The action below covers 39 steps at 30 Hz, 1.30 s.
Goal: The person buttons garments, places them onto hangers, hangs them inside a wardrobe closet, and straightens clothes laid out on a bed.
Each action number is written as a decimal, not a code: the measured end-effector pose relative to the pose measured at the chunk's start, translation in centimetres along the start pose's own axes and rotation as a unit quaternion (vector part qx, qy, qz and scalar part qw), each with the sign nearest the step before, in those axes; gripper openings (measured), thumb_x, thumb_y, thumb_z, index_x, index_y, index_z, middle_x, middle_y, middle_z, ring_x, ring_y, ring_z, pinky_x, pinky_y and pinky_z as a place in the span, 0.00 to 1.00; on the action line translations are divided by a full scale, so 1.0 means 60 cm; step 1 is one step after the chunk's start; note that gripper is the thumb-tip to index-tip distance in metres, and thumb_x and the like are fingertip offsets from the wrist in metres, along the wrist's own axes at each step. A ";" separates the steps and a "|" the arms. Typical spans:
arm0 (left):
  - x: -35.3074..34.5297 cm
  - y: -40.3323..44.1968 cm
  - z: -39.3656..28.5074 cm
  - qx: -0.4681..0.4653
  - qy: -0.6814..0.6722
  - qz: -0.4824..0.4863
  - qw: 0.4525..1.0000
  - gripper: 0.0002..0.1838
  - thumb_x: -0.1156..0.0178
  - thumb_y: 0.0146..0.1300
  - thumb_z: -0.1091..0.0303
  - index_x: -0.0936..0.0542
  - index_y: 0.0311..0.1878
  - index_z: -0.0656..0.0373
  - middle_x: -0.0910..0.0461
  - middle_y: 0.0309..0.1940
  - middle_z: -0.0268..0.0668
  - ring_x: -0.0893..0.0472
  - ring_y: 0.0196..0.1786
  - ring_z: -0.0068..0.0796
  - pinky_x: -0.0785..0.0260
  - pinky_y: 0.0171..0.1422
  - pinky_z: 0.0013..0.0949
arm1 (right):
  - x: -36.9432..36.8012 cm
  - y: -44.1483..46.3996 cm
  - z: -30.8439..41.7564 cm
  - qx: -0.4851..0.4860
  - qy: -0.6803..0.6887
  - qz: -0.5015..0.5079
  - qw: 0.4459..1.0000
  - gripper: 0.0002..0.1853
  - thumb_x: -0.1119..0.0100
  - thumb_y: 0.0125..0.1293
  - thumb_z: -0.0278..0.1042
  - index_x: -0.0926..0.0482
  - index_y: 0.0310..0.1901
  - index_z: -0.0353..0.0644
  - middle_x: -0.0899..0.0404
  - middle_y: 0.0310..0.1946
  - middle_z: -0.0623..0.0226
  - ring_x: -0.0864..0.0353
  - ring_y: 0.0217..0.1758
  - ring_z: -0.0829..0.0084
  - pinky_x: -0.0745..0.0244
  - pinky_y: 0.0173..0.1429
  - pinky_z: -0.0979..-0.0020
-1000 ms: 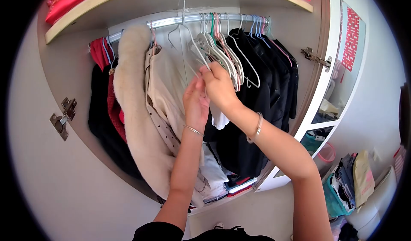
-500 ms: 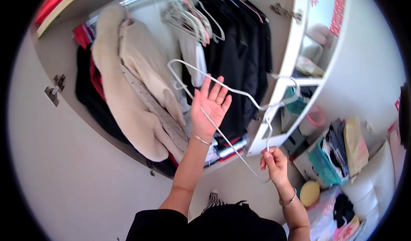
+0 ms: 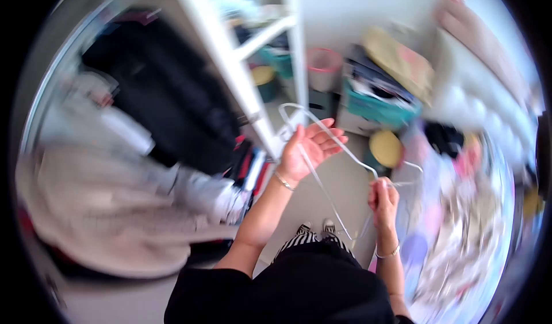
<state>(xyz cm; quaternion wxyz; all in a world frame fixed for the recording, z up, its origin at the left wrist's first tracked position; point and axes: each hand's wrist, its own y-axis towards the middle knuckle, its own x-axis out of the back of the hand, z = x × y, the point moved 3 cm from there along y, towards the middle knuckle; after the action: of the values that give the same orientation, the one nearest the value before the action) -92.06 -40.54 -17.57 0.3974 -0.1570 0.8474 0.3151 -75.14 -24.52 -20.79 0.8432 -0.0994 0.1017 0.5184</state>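
A white wire hanger is held in front of my body, over the floor. My right hand is closed round it near its hook, which points to the right. My left hand is spread palm up at the hanger's other end, inside or against the wire loop, its fingers apart. Whether the palm touches the wire is hard to tell. Blurred at the left are dark jackets and a beige fluffy coat in the wardrobe.
The white-framed mirrored door stands open ahead. Beyond it are a pink-rimmed bin, a teal basket of folded clothes and a yellow-lidded container. A bed with rumpled fabric lies at the right.
The view has swung right, from wardrobe to bed. The hanger has come off the rail and down in front of me. My left hand has opened; my right hand keeps hold near the hook.
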 end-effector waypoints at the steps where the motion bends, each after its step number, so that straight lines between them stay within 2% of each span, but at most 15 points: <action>1: 0.008 0.012 0.035 0.028 -0.032 0.005 0.999 0.34 0.63 0.67 0.39 0.32 0.62 0.59 0.27 0.56 0.47 0.32 0.63 0.52 0.44 0.68 0.50 | 0.022 -0.020 -0.005 -0.014 0.000 -0.053 0.998 0.14 0.55 0.72 0.39 0.26 0.33 0.38 0.35 0.15 0.75 0.41 0.15 0.85 0.48 0.19 0.82; 2: 0.014 0.024 0.069 0.060 -0.060 0.016 0.996 0.36 0.62 0.66 0.37 0.31 0.59 0.62 0.25 0.52 0.47 0.31 0.62 0.51 0.42 0.67 0.49 | 0.047 -0.041 -0.014 -0.021 -0.013 -0.087 0.996 0.14 0.53 0.71 0.39 0.26 0.33 0.38 0.33 0.16 0.75 0.39 0.17 0.86 0.45 0.21 0.82; 4: 0.019 0.041 0.144 0.120 -0.086 0.035 0.988 0.35 0.61 0.65 0.35 0.27 0.56 0.58 0.23 0.46 0.43 0.29 0.59 0.49 0.41 0.66 0.51 | 0.109 -0.084 -0.028 -0.014 -0.058 -0.146 0.987 0.12 0.51 0.70 0.37 0.25 0.33 0.37 0.30 0.18 0.75 0.34 0.19 0.86 0.39 0.23 0.82; 6: 0.000 0.048 0.216 0.168 -0.130 0.021 0.977 0.35 0.59 0.64 0.35 0.26 0.53 0.59 0.24 0.46 0.42 0.28 0.57 0.48 0.38 0.65 0.51 | 0.149 -0.136 -0.019 0.004 -0.050 -0.210 0.976 0.12 0.50 0.69 0.37 0.25 0.33 0.37 0.29 0.18 0.75 0.32 0.20 0.86 0.36 0.24 0.82; 9: -0.036 0.050 0.318 0.248 -0.178 -0.003 0.952 0.34 0.55 0.62 0.35 0.26 0.54 0.58 0.24 0.47 0.41 0.27 0.58 0.45 0.36 0.63 0.53 | 0.200 -0.219 -0.005 0.030 -0.055 -0.309 0.949 0.12 0.49 0.69 0.38 0.26 0.32 0.38 0.31 0.17 0.77 0.36 0.18 0.88 0.42 0.22 0.83; 12: -0.090 0.048 0.430 0.326 -0.230 0.037 0.916 0.35 0.56 0.63 0.36 0.29 0.58 0.59 0.24 0.54 0.43 0.30 0.62 0.46 0.37 0.65 0.51 | 0.264 -0.314 -0.008 0.057 -0.048 -0.401 0.913 0.12 0.48 0.68 0.38 0.25 0.32 0.39 0.31 0.17 0.77 0.37 0.18 0.88 0.43 0.22 0.84; 16: -0.166 0.046 0.583 0.407 -0.225 0.069 0.883 0.32 0.55 0.64 0.39 0.29 0.59 0.56 0.25 0.56 0.42 0.30 0.63 0.43 0.40 0.67 0.51 | 0.359 -0.423 -0.011 0.095 -0.004 -0.482 0.871 0.12 0.45 0.67 0.39 0.25 0.30 0.40 0.31 0.16 0.78 0.38 0.18 0.89 0.45 0.22 0.83; 20: -0.257 0.018 0.749 0.444 -0.232 0.083 0.862 0.30 0.57 0.67 0.43 0.29 0.60 0.59 0.26 0.57 0.44 0.30 0.62 0.44 0.39 0.66 0.50 | 0.474 -0.541 -0.002 0.088 0.002 -0.520 0.850 0.11 0.45 0.67 0.38 0.25 0.31 0.40 0.31 0.16 0.78 0.38 0.18 0.89 0.45 0.22 0.83; 22: -0.293 -0.012 0.822 0.499 -0.208 0.019 0.841 0.29 0.57 0.68 0.45 0.30 0.60 0.59 0.26 0.57 0.44 0.29 0.62 0.44 0.38 0.66 0.47 | 0.526 -0.602 0.002 0.100 0.021 -0.542 0.834 0.11 0.45 0.67 0.37 0.25 0.31 0.40 0.31 0.16 0.78 0.38 0.17 0.89 0.45 0.21 0.83; 27: -0.369 -0.057 0.949 0.553 -0.159 -0.024 0.818 0.25 0.56 0.69 0.50 0.30 0.59 0.59 0.26 0.56 0.42 0.25 0.56 0.36 0.34 0.62 0.42 | 0.635 -0.698 0.011 0.080 0.007 -0.577 0.813 0.11 0.45 0.67 0.38 0.24 0.31 0.39 0.30 0.16 0.77 0.38 0.17 0.88 0.44 0.20 0.83; 29: -0.384 -0.061 0.989 0.566 -0.142 -0.035 0.811 0.23 0.55 0.69 0.51 0.29 0.58 0.58 0.25 0.55 0.41 0.25 0.56 0.36 0.34 0.62 0.42 | 0.661 -0.713 0.013 0.077 0.025 -0.586 0.807 0.11 0.45 0.67 0.38 0.24 0.31 0.39 0.30 0.16 0.76 0.38 0.16 0.88 0.44 0.20 0.83; 35: -0.374 -0.028 1.099 0.611 -0.083 -0.050 0.786 0.20 0.53 0.69 0.56 0.28 0.57 0.58 0.23 0.52 0.39 0.24 0.54 0.34 0.32 0.60 0.41 | 0.754 -0.702 -0.018 0.070 0.073 -0.609 0.786 0.12 0.45 0.67 0.38 0.24 0.32 0.38 0.30 0.17 0.75 0.36 0.18 0.86 0.42 0.22 0.83; 39: -0.294 -0.023 1.220 0.639 0.027 -0.062 0.766 0.17 0.49 0.67 0.60 0.29 0.56 0.56 0.24 0.51 0.36 0.25 0.54 0.31 0.32 0.58 0.39 | 0.862 -0.678 -0.081 0.032 0.077 -0.622 0.778 0.13 0.44 0.66 0.41 0.23 0.32 0.39 0.27 0.20 0.75 0.33 0.20 0.86 0.40 0.25 0.82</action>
<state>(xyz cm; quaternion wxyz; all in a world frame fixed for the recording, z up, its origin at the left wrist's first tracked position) -38.07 6.94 -40.06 0.4011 0.0725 0.8518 -0.3291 -16.23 0.30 -37.12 0.9742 -0.1541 0.0988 -0.1321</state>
